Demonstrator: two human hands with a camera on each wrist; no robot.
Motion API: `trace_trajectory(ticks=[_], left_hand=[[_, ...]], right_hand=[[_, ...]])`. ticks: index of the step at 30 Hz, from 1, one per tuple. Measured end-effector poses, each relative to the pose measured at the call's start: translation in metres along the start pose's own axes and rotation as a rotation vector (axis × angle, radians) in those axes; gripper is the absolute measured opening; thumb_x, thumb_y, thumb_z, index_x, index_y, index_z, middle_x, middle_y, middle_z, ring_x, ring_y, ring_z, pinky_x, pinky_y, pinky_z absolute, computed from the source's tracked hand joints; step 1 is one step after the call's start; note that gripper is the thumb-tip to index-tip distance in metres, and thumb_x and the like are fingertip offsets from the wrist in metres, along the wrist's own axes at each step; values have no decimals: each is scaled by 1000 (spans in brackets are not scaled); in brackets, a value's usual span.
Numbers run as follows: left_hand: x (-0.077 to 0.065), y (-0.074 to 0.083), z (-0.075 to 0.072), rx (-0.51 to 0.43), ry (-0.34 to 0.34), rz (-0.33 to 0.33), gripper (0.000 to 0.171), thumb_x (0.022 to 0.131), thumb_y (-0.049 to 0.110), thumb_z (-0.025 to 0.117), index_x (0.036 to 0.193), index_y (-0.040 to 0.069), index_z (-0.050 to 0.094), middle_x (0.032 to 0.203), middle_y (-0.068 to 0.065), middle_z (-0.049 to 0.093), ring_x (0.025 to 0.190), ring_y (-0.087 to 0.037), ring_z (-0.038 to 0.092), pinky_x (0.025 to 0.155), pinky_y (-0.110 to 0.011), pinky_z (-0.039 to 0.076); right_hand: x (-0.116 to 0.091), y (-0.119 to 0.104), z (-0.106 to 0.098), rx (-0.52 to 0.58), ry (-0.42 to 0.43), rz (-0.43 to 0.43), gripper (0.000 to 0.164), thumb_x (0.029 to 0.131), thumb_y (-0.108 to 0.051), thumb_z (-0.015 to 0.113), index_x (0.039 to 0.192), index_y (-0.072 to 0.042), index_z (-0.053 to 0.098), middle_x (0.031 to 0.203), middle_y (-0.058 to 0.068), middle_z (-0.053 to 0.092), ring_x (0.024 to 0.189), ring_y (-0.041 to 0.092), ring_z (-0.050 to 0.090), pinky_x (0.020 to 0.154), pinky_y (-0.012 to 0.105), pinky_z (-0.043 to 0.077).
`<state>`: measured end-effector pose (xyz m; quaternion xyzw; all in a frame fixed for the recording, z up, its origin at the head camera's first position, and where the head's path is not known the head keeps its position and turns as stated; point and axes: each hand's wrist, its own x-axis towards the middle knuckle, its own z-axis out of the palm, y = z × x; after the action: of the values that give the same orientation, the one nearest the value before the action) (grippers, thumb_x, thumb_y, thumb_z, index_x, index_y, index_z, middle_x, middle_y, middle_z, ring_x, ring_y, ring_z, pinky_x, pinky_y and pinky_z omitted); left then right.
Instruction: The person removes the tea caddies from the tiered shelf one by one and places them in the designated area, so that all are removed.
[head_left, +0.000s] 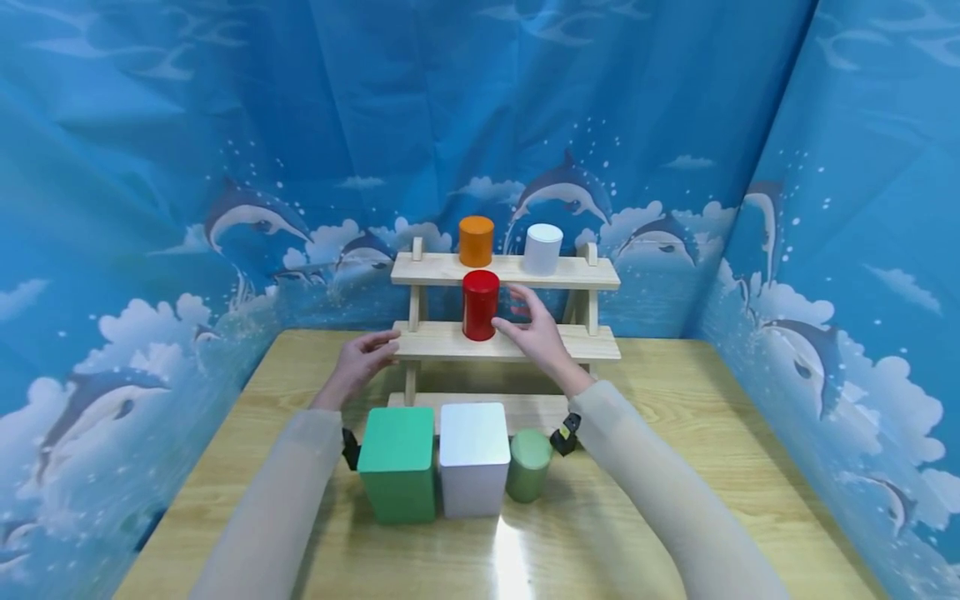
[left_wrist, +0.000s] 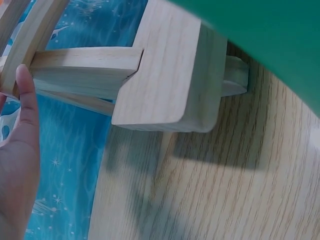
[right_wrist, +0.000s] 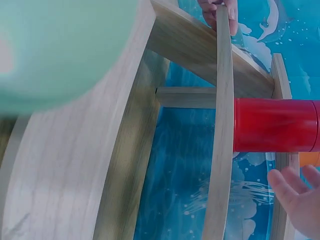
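A red cylindrical canister (head_left: pixel 480 308) stands upright on the middle shelf of a three-tier wooden display stand (head_left: pixel 547 342). My right hand (head_left: pixel 534 332) is at the canister's right side, thumb and fingers spread. In the right wrist view, a small gap shows between the canister (right_wrist: pixel 275 125) and the fingertips (right_wrist: pixel 280 181). At the stand's left end, my left hand (head_left: pixel 362 364) pinches the end of the middle shelf. The left wrist view shows its thumb (left_wrist: pixel 27 95) against the shelf edge, the other fingers mostly hidden.
An orange cylinder (head_left: pixel 476 242) and a white cylinder (head_left: pixel 542 250) stand on the top shelf. In front of the stand are a green box (head_left: pixel 397 475), a white box (head_left: pixel 474 467) and a green cylinder (head_left: pixel 528 471), between my forearms. A dolphin-print curtain (head_left: pixel 420 108) hangs behind.
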<state>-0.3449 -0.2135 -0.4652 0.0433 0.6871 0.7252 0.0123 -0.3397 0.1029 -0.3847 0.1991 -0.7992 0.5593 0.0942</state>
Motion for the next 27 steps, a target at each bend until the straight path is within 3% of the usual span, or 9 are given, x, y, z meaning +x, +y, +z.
trace_trajectory(ticks=[6,14,27], left_hand=[[0,-1,0,4,14,-9,47,86,24,67,127,4,56,123,-11,53,96,-14,60,85,-32,53],[2,-2,0,-20,-4,1,50,86,24,68,128,2,53,126,-12,52,96,-14,59,84,-31,53],[-1,-2,-2,-60,-52,30,48,90,19,64,131,-2,49,126,-11,52,93,-13,60,89,-39,50]], right_hand=[[6,-2,6,-8,-12,24,63,86,-25,69,140,-26,38,140,9,37,122,33,41,91,44,48],[13,-5,15,-38,63,51,62,84,-26,71,139,-28,41,138,3,40,120,26,42,89,43,49],[23,-1,22,-1,90,3,52,85,-19,70,131,-16,45,132,6,44,117,29,45,91,43,48]])
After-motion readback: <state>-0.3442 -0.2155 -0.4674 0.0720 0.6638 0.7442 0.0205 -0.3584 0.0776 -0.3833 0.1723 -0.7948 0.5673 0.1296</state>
